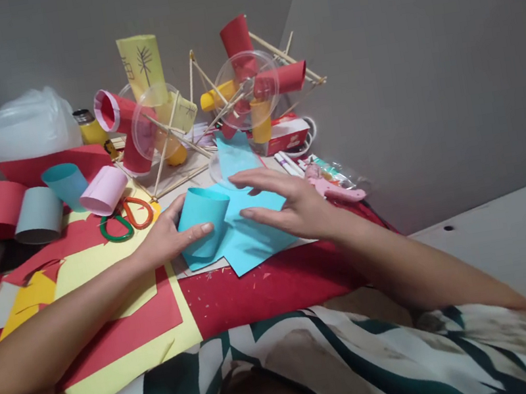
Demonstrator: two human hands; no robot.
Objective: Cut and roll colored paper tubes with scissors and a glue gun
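Note:
A turquoise paper tube [204, 223] stands slightly tilted in my left hand [173, 231], whose thumb presses its near side while the fingers go behind it. My right hand [294, 202] hovers to the right of the tube, thumb and fingers apart, with nothing between them. Under both lie flat turquoise paper pieces [263, 243] on a pale board. Left of my left hand are scissors with one green and one orange handle loop [138, 213]; their blades are not clearly visible.
Paper tubes in red [1, 208], grey [39, 214], blue [65, 186] and pink [103, 190] lie at the left. Stick frames with clear discs [249, 89] and coloured tubes stand behind. A pink glue gun [339, 188] and markers [289, 164] sit at the right. Grey walls enclose the back.

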